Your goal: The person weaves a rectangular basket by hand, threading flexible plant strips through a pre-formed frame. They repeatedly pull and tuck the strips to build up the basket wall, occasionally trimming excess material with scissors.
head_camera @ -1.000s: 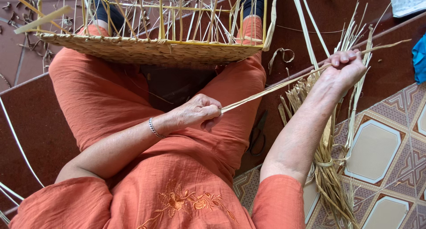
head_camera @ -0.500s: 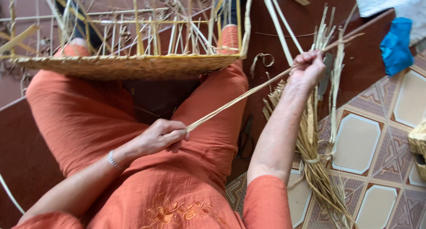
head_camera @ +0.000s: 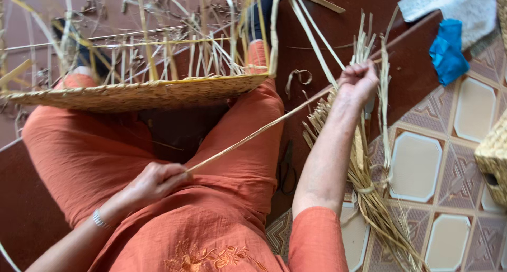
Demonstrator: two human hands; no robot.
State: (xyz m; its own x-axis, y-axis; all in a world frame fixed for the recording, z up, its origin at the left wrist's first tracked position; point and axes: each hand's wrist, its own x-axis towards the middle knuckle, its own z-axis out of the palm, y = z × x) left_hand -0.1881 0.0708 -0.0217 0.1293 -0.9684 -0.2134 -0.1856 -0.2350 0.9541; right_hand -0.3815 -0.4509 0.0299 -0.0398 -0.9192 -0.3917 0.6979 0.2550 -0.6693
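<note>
Fingers of both hands, left [head_camera: 156,181] and right [head_camera: 358,82], pinch one straw strip [head_camera: 253,136] beneath basket rim [head_camera: 142,94]

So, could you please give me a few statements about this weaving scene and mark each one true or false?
1. The left hand and right hand hold the two ends of one long straw strip. True.
2. The half-woven basket lies flat on the tiled floor. False: it rests across the person's knees, its uprights sticking up.
3. A bundle of straw lies on the tiled floor beside the right arm. True.
4. The blue cloth is draped over the person's lap. False: it lies at the upper right, near a white cloth.
5. A bracelet sits on the right wrist. False: it is on the left wrist.
</note>
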